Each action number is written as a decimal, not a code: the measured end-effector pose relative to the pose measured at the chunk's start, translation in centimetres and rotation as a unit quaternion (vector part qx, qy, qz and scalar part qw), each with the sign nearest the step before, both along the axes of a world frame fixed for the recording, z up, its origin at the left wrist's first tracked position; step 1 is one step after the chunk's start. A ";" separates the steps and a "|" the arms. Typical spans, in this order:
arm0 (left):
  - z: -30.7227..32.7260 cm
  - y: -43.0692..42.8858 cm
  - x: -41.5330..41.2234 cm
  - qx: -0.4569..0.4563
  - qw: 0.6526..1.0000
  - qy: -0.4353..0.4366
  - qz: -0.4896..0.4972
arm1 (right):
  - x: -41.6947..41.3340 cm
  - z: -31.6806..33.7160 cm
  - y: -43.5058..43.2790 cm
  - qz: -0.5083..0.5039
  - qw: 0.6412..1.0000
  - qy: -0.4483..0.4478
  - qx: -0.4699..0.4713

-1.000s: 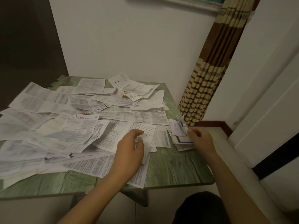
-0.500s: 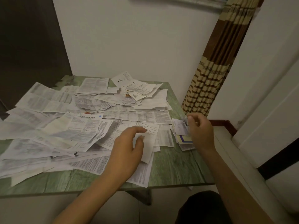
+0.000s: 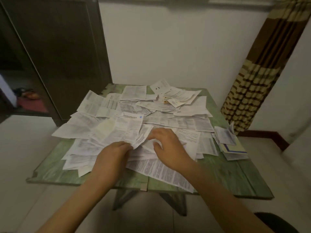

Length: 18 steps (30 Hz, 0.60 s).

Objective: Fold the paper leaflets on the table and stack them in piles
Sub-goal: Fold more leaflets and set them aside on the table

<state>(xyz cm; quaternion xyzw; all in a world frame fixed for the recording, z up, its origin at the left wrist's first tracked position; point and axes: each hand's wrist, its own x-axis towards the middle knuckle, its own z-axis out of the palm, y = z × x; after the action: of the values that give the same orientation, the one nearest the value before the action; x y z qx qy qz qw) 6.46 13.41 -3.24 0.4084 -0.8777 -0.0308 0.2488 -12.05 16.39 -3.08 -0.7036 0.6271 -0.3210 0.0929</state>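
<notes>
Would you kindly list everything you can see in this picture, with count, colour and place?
table: one, green, centre
loose leaflets: many, white, spread across the table
held leaflet: one, white, centre, near corner lifted
folded pile: one, white with one blue-edged sheet, table's right edge
curtain: one, brown and cream, right
door: one, dark brown, left
wall: one, white, behind the table
left hand: one, pinches the held leaflet's near corner
right hand: one, on the loose leaflets beside it; grip unclear
</notes>
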 end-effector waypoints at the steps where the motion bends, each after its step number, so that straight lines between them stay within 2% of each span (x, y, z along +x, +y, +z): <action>1: 0.1 0.0 0.2 0.007 1.000 0.009 0.007 | 0.4 0.3 0.0 -0.001 1.000 0.013 0.000; 4: -0.2 0.1 0.3 0.016 0.999 0.035 -0.001 | 0.6 0.9 0.3 0.006 0.998 0.066 0.010; 6: -0.8 0.0 0.4 0.001 1.000 0.005 0.005 | 0.8 1.1 0.4 0.023 0.993 0.111 0.032; 8: -1.0 0.0 0.4 0.040 0.998 -0.045 0.024 | 1.1 0.9 0.4 0.042 0.988 0.143 0.051; 11: -1.0 0.6 0.6 0.110 0.988 -0.099 0.051 | 1.9 0.5 0.2 0.060 0.983 0.155 0.074; 14: -1.3 0.7 0.7 0.114 0.984 -0.119 0.074 | 2.3 0.2 0.1 0.061 0.986 0.138 0.071; 15: -1.3 0.8 0.8 0.105 0.987 -0.099 0.068 | 2.4 0.3 0.1 0.060 0.989 0.125 0.058; 18: -1.1 0.9 1.3 -0.013 0.999 -0.037 0.029 | 2.7 0.7 0.5 0.060 0.994 0.091 -0.026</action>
<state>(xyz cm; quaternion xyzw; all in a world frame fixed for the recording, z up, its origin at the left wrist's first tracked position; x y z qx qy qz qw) 7.79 14.29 -4.35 0.4314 -0.8744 0.0026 0.2221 -9.31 16.91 -2.33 -0.7686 0.5809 -0.2655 0.0362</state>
